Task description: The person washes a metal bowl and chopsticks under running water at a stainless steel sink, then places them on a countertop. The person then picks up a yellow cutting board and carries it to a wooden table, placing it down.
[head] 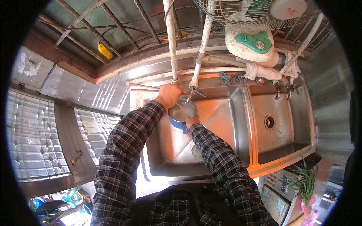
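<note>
My right hand [192, 121] grips the side of a blue pot [177, 123], where its handle seems to be. The pot sits under the taps in the left sink basin [217, 113], with cloudy liquid in it. At the foot of the left white pipe, my left hand [170, 94] is closed over a tap whose body it mostly hides. Just right of that hand, a second metal tap [197, 91] with a lever handle joins the other white pipe [201, 53]. Whether water is running cannot be made out.
A right basin [273, 113] has an open drain [269, 122] and two taps. A dark scouring pad [232, 78] lies on the back ledge. Behind it stands an electric fan [250, 42]. Leafy greens [305, 180] stick out at lower right. Metal window bars [118, 28] run along the back.
</note>
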A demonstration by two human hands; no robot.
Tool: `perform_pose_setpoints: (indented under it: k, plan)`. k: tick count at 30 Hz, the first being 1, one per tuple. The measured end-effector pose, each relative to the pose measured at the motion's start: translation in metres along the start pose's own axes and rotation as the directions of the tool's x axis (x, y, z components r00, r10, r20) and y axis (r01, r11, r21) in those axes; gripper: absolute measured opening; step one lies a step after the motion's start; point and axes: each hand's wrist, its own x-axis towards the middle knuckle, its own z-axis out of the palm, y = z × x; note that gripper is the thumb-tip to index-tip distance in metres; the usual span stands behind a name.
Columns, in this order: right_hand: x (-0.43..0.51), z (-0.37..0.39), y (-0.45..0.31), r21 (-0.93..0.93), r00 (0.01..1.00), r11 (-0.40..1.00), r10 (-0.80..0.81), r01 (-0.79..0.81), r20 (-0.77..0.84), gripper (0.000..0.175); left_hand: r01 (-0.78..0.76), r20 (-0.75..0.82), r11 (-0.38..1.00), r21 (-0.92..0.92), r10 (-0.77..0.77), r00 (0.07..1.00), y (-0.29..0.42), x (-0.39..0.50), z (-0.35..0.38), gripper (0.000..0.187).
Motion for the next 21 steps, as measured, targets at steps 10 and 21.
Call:
perform_pose_setpoints:
  k: [10,21]
  plan:
    - [0.019,0.010,0.018,0.137,0.997,0.989,-0.052,0.059,-0.055,0.053,-0.039,0.140,0.999,0.035,0.034,0.990,0.070,0.032,-0.030,0.032]
    - [0.018,0.010,0.027,0.155,0.996,0.987,-0.037,0.050,-0.084,0.056,0.108,0.277,0.992,-0.071,-0.084,0.957,0.088,0.044,-0.021,0.023]
